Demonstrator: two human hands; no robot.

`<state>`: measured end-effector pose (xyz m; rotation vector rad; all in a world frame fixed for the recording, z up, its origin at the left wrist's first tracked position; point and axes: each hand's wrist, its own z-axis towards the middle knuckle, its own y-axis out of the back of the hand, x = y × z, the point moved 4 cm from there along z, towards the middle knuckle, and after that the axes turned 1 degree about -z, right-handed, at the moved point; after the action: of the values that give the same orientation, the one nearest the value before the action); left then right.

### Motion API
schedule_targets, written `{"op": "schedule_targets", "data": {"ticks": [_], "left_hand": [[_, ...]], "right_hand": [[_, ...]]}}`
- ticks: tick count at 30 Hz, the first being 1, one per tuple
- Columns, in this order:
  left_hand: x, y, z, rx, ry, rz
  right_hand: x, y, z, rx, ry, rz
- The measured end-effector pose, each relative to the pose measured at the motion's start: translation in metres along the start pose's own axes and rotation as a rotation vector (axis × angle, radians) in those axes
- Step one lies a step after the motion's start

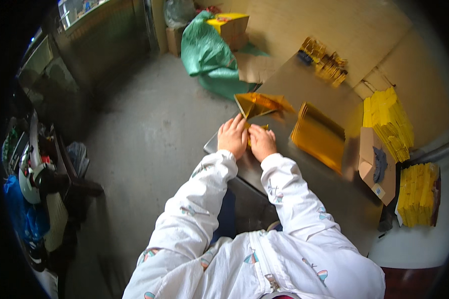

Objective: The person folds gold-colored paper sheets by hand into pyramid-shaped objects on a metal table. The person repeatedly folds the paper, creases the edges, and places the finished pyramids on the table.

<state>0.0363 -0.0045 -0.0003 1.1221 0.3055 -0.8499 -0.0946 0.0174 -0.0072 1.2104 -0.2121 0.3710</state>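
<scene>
My left hand (232, 135) and my right hand (262, 143) are close together at the table's left edge. Their fingers are closed on a small piece of gold foil paper (265, 127), most of it hidden beneath them. Just past my left fingertips, a shiny folded gold foil piece (261, 104) stands up from the table. To the right of my hands lies a stack of gold foil sheets (318, 138), fanned slightly at its left side.
The grey table (314, 192) bears gold bundles (325, 61) at the back. On the right are yellow paper stacks (388, 122), an open cardboard box (368, 162) and another yellow stack (418, 194). A green sack (209, 57) lies beyond. Cluttered items (40, 184) stand left.
</scene>
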Motion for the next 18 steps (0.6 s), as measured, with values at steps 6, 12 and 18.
{"op": "schedule_targets", "data": {"ticks": [6,12,18], "left_hand": [[-0.002,0.015,0.004,-0.328,0.038,-0.329],[0.001,0.010,0.003,-0.268,0.147,-0.234],[-0.004,0.014,-0.001,-0.309,0.040,-0.184]], "right_hand": [[-0.008,-0.001,0.008,-0.006,0.108,0.220],[-0.014,0.000,0.004,0.047,0.086,0.250],[-0.019,-0.004,-0.003,0.012,0.089,0.276]]}}
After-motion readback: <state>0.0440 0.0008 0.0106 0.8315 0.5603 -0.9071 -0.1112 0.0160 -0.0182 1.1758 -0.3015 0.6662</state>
